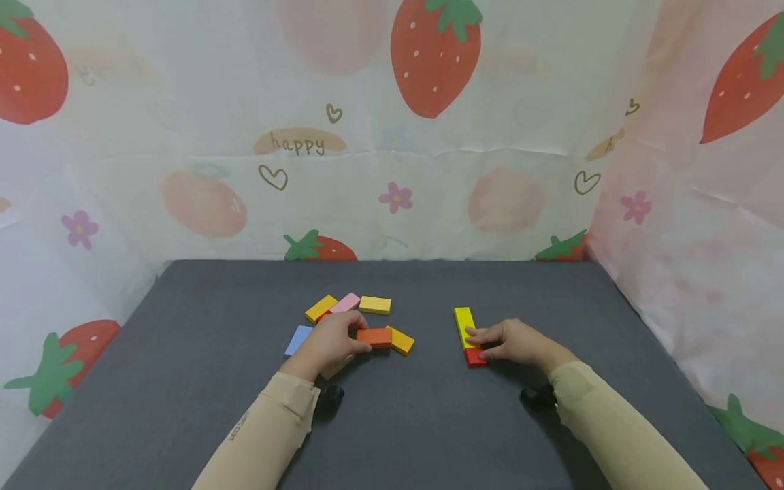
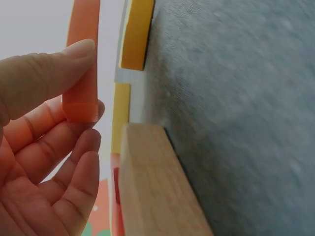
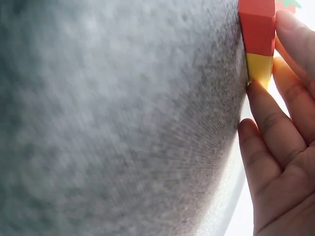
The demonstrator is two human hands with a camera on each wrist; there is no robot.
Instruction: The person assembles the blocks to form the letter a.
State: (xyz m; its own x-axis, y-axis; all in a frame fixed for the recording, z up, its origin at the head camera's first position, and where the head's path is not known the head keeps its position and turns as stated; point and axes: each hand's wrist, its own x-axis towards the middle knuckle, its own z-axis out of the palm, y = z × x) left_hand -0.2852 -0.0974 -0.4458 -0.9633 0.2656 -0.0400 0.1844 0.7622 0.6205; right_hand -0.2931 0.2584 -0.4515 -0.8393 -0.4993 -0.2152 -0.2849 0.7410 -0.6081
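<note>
My left hand [image 1: 327, 344] pinches an orange block [image 1: 375, 337] between thumb and fingers. In the left wrist view, the thumb presses the flat side of this orange block [image 2: 82, 101], above the table. To the right, a yellow block [image 1: 463, 320] and a red block [image 1: 474, 358] lie end to end in a line. My right hand [image 1: 514, 341] rests its fingertips against them, fingers fairly straight, with the thumb beside the red one. The right wrist view has the red block [image 3: 258, 32] meeting the yellow block [image 3: 259, 66], whose far part is hidden.
Around my left hand lie a blue block [image 1: 298, 340], a pink block [image 1: 346, 303], an amber block [image 1: 321, 308], a pale yellow block [image 1: 376, 305], another amber block [image 1: 401, 341] and a plain wooden block [image 2: 152, 182]. A red block is partly covered. Printed curtains enclose the dark table [image 1: 422, 422].
</note>
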